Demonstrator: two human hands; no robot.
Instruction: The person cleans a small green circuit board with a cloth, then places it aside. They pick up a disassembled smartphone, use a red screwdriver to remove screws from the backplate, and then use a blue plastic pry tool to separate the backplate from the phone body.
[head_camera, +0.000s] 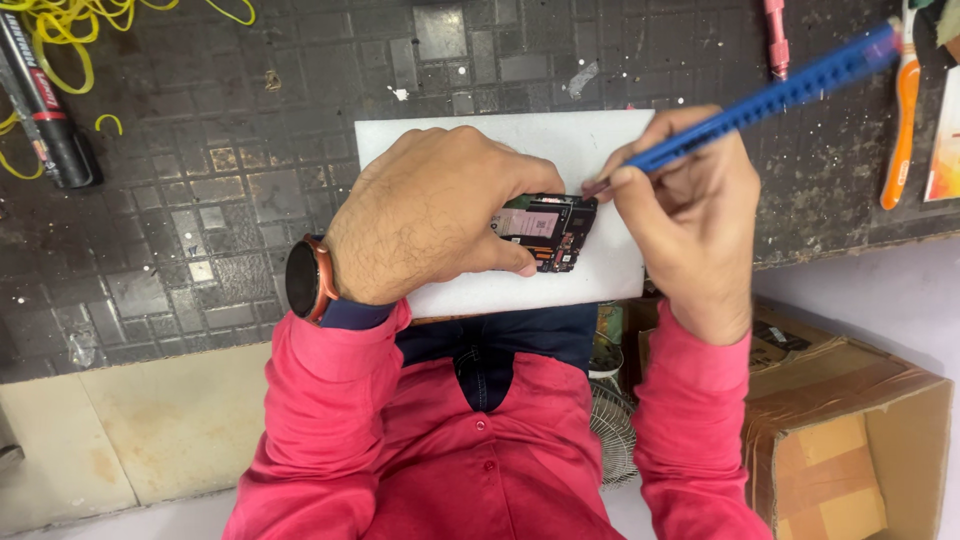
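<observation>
A: Held how?
B: Left hand (430, 215) clamped over an opened phone (548, 232), thumb and fingers pinning its sides, circuit parts facing up. Right hand (690, 215) closed pencil-style round a blue tool (770, 100), tip touching the phone's upper right corner.

A: And the phone's place?
B: Flat on a white pad (590, 145), near the pad's lower middle, hands pressing in from both sides.

A: Step in hand?
B: Looks like working a small part or screw at that corner. Next move likely calling for a steady tip, light pressure, no slip onto the board.

A: Around the pad?
B: Dark gridded mat (200, 200) under it. Black marker (40, 105) and yellow rubber bands (70, 40) far left of the pad. Pink tool (776, 40) just above right, orange-handled toothbrush (902, 110) further right. Cardboard box (850, 440) below right. Watch (305, 280) on the left wrist.

A: Counts?
B: One phone, one pad, two hands, one blue tool, one marker, one toothbrush, one box, one watch; bands too tangled for counting.
</observation>
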